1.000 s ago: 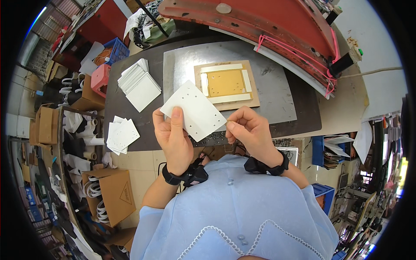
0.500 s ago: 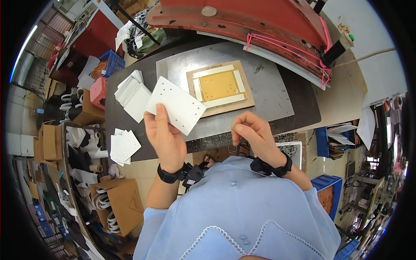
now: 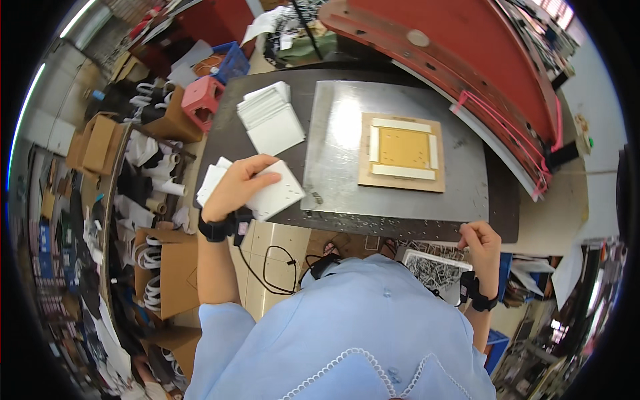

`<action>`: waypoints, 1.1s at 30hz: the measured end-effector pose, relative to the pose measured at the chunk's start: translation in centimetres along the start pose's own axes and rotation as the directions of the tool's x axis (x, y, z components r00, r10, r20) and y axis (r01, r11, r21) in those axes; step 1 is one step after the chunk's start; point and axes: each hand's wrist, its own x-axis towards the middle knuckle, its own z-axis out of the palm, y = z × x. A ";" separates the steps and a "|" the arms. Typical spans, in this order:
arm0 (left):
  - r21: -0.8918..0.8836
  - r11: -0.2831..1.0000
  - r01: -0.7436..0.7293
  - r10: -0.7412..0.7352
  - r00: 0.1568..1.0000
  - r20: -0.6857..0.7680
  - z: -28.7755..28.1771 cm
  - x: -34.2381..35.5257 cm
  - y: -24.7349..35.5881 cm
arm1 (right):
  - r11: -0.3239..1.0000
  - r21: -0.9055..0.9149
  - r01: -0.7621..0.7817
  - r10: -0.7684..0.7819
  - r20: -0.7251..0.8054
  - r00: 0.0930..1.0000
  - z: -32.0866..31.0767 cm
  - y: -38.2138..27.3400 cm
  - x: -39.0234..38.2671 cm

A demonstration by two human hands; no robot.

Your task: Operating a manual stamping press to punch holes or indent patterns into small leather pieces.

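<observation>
Over the table, the left hand holds a card, thumb uppermost.

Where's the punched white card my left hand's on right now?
In the head view, the punched white card is left of centre, under your left hand, just left of the metal plate and below the white card stack.

The person is wearing a light blue top with loose sleeves, pale scalloped trim bordering its pointed collar and small bluish buttons running down the front. Black bands are circling both wrists, carrying dark boxy units, while open-looking footwear is showing below
</observation>
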 end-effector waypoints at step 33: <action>0.256 0.963 0.084 0.143 0.647 -0.749 -0.6 6.4 -9.7 | 0.957 -0.079 0.281 -0.241 0.325 0.914 6.6 -1.8 3.1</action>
